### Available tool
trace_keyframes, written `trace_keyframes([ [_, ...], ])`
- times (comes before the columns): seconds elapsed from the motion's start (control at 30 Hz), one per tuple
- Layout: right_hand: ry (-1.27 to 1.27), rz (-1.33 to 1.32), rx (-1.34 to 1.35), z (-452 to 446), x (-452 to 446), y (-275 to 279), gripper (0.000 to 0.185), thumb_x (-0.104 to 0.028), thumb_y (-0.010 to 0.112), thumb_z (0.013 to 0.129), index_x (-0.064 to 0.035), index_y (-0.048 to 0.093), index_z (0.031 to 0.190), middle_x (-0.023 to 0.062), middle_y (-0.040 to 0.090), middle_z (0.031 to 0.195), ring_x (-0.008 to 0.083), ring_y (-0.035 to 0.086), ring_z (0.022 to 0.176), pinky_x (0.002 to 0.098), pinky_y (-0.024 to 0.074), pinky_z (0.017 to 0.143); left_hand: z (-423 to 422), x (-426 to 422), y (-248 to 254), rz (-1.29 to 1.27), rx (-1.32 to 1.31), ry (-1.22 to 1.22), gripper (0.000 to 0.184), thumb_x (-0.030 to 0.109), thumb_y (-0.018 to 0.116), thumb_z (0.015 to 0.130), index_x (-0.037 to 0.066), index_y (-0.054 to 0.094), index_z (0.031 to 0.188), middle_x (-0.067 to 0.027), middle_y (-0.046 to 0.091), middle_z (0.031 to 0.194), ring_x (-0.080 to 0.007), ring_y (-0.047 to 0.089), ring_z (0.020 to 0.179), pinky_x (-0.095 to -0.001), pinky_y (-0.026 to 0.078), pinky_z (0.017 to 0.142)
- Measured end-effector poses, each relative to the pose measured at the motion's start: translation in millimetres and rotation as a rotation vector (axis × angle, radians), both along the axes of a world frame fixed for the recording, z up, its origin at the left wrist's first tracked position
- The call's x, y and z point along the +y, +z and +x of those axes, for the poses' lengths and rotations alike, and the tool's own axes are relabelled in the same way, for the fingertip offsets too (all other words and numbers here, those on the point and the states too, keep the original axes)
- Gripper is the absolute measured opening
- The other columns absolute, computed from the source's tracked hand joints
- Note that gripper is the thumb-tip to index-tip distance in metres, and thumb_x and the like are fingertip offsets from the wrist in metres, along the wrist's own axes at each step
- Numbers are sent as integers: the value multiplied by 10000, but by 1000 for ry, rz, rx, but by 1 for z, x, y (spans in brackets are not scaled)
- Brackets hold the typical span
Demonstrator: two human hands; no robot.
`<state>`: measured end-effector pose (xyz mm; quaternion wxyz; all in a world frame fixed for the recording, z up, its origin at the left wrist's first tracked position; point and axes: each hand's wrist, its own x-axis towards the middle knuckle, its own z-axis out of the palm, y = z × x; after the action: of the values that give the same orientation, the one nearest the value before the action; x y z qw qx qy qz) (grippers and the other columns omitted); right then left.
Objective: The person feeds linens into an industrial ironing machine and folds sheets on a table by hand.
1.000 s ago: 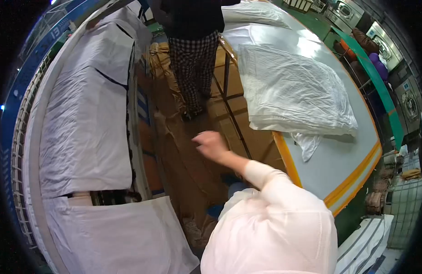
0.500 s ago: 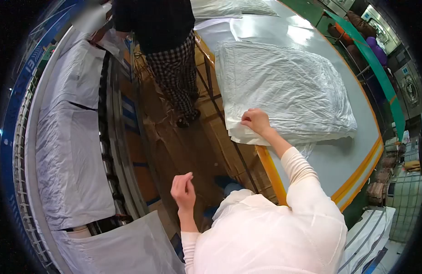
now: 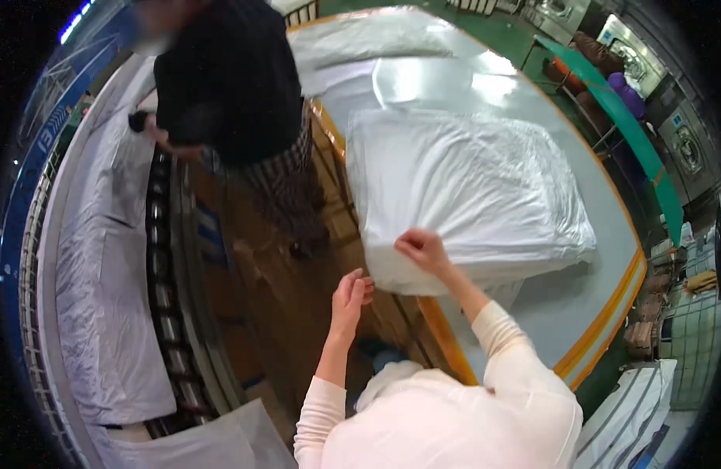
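Observation:
A stack of thin white cloths (image 3: pixel 485 187) lies on the grey table, its near left corner reaching past the table's edge. My right hand (image 3: pixel 424 252) is closed in a pinch on the top white cloth near that corner, and creases fan out from the fingers. Just left of the corner is my left hand (image 3: pixel 351 301), its fingers loosely bent and apart. Its fingertips come close to the hanging edge; I cannot tell whether they touch it. Nothing shows in that hand.
The grey table (image 3: pixel 603 234) has yellow-taped edges and more white cloth (image 3: pixel 368 39) at its far end. On the left, a roller machine (image 3: pixel 169 313) carries white cloths (image 3: pixel 103 313). A person (image 3: pixel 228 86) in a dark top stands beside it. Cardboard covers the floor between.
My right hand pulled the top cloth towards me, raising creases. My left hand moved right and up to the stack's corner. The person leaned over the machine, and the view shifted.

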<state>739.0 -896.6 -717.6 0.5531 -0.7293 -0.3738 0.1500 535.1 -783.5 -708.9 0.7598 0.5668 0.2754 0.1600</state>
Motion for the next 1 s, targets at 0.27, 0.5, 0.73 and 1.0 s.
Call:
trace_keyframes([
  [0.27, 58, 204, -159, -97, -8, 80, 139, -52, 703, 794, -14, 652, 917, 133, 648, 843, 234, 641, 743, 322, 507, 643, 38, -33, 69, 85, -154, 443, 160, 140, 514, 957, -1, 582, 990, -31, 582, 930, -122, 535, 828, -302, 467, 702],
  [0.5, 423, 511, -72, -156, 67, 126, 330, -96, 624, 885, -51, 562, 1207, 105, 619, 1025, 229, 609, 996, 373, 492, 852, -131, 37, 78, 140, -293, 1307, 265, 202, 499, 961, 13, 519, 1145, -143, 581, 1133, -285, 599, 1044, -451, 522, 871],
  [0.73, 1609, 278, 117, -274, 158, 114, 414, -390, 453, 970, -1, 594, 999, 128, 588, 919, 246, 544, 904, 387, 424, 819, -226, -21, 187, 870, 25, 994, 272, 226, 536, 953, 31, 586, 769, 17, 536, 703, -45, 413, 620, -223, 299, 538],
  [1.0, 1771, 55, -237, -345, 195, 160, 368, -354, 780, 743, -36, 610, 813, 100, 559, 713, 247, 558, 632, 351, 432, 561, -382, -34, 181, 1043, 129, 1765, 269, 227, 482, 989, 37, 546, 810, 20, 467, 737, -60, 395, 627, -228, 315, 568],
])
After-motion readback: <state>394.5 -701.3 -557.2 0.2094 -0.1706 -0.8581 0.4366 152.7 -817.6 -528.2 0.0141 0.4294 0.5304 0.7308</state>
